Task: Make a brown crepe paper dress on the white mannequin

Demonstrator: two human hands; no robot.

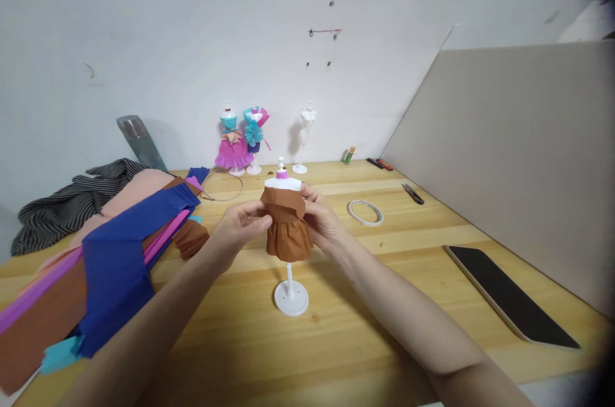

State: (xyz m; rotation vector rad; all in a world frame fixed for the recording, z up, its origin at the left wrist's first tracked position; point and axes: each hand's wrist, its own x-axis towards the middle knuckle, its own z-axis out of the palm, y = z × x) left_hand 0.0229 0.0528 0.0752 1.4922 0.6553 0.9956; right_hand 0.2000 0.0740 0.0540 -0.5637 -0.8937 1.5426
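Observation:
A small white mannequin stand (291, 297) rises from the wooden table (298, 349) in the middle of the head view. It wears a brown crepe-paper dress (288, 234) under a white bust with a purple neck. My left hand (240, 227) pinches the dress at its left waist, fingers closed on the paper. My right hand (321, 220) grips the dress from the right side, fingers curled behind it.
Sheets of blue, brown, pink and cyan crepe paper (110, 259) lie at the left beside striped cloth (72, 199). Two dressed mannequins (240, 138) and a bare one (303, 138) stand by the wall. A tape roll (366, 212), scissors (412, 194) and a tablet (509, 295) lie right.

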